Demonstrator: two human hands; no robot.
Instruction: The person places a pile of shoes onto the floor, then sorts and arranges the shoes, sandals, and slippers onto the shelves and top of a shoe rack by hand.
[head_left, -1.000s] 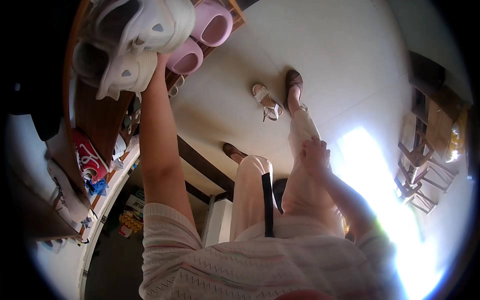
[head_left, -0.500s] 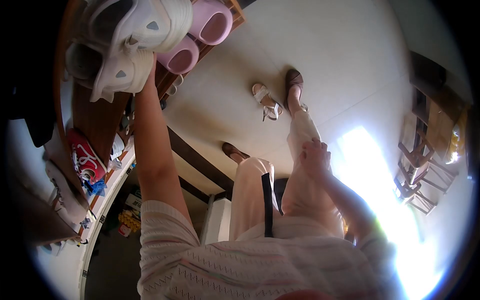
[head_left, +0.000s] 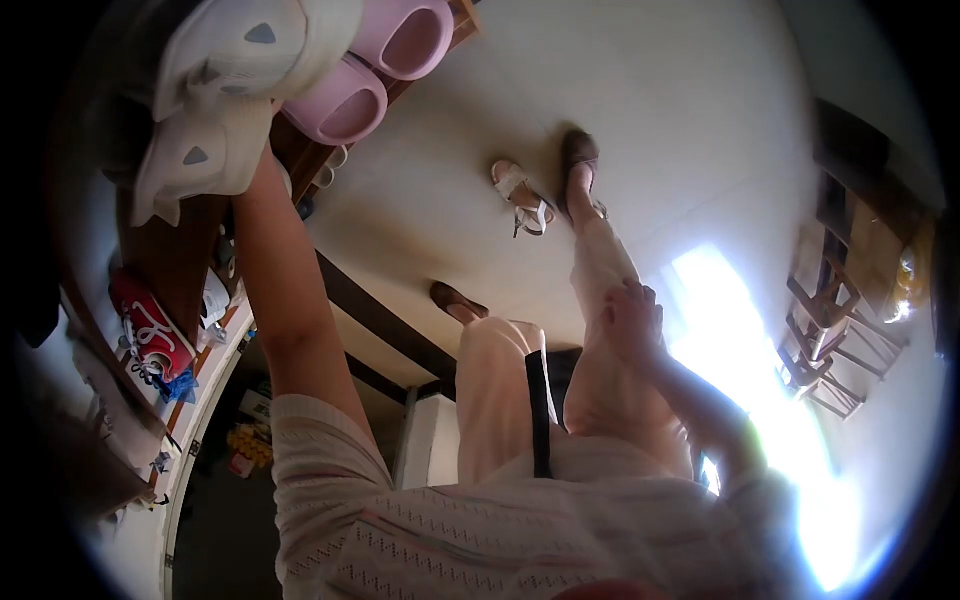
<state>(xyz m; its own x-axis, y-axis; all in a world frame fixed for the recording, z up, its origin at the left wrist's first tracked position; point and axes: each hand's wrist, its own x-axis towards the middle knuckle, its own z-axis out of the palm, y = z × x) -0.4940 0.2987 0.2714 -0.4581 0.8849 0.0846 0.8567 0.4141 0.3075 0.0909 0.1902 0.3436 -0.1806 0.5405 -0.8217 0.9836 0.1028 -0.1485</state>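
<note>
A pair of white shoes [head_left: 215, 145] with grey triangular marks fills the upper left. My left arm reaches up to them; the fingers of my left hand [head_left: 262, 150] are hidden behind the shoes, which move together with the arm. Beside them, pink slip-on shoes [head_left: 345, 105] sit at the edge of a wooden shelf [head_left: 460, 25]. My right hand [head_left: 633, 318] holds nothing and lies over the knee of my light trousers [head_left: 600, 265], fingers loosely bent.
A red sneaker [head_left: 155, 325] with white laces stands lower on the left. On the floor [head_left: 680, 120] lies a light strappy sandal [head_left: 522, 200]. I wear brown shoes [head_left: 579, 150]. Wooden chairs [head_left: 825, 330] are at the right, past a bright sunlit patch [head_left: 730, 320].
The white shoes and my left arm have shifted left, farther from the pink shoes. The whole view has tilted slightly. My right hand stays on the knee.
</note>
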